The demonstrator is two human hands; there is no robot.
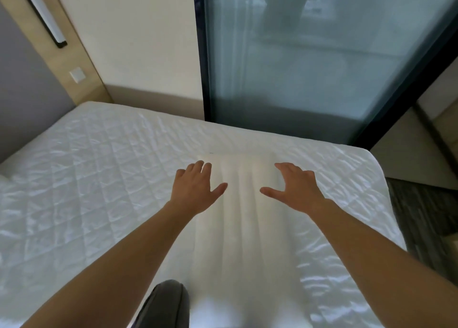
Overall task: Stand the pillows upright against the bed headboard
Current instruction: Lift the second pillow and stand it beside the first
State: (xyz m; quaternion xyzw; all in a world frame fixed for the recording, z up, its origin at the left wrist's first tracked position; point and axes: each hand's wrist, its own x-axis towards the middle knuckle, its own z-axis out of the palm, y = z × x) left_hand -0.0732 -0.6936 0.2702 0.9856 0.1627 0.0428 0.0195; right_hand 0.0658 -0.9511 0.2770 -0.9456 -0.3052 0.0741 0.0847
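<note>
soft daylight through the frosted glass [297,67] — slight motion blur, edges bowed by the wide lens.

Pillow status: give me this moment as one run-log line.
pillow: flat on mattress, not upright | left hand: open, at far left corner | right hand: open, at far right corner | grip: none yet

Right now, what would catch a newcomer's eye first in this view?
Two bare hands, the left hand and right hand, spread open over the far end of a long white pillow lying flat mid-frame on the quilted mattress. Behind the bed, a tall dark-framed frosted glass panel fills the upper right.
</note>
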